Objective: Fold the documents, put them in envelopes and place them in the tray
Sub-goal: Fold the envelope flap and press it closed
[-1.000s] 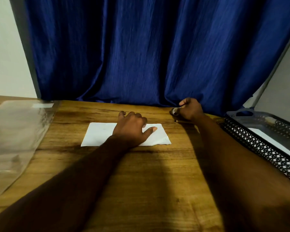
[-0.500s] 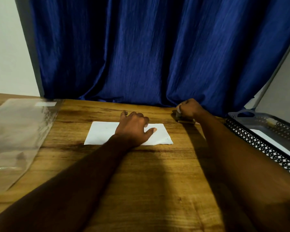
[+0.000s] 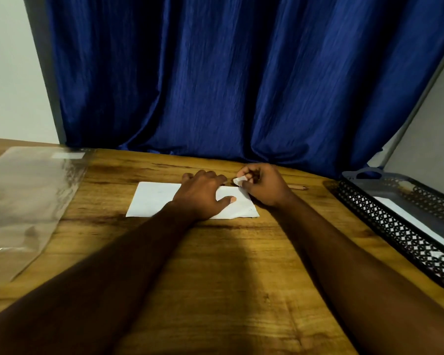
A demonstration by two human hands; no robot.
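A deep blue curtain [image 3: 215,85] fills most of the background and hangs in heavy vertical folds down to the far edge of the desk [image 3: 228,290]. Left of it runs a grey upright strip [image 3: 45,80], and beyond that a plain pale wall [image 3: 8,73]. At the right edge of the curtain a pale bar [image 3: 420,98] slants across, with a flat grey panel [image 3: 431,129] behind it. The desk is brown wood with dark grain streaks. The light is dim and warm, and a broad soft shadow lies over the near middle of the desk. No window glass or floor shows.
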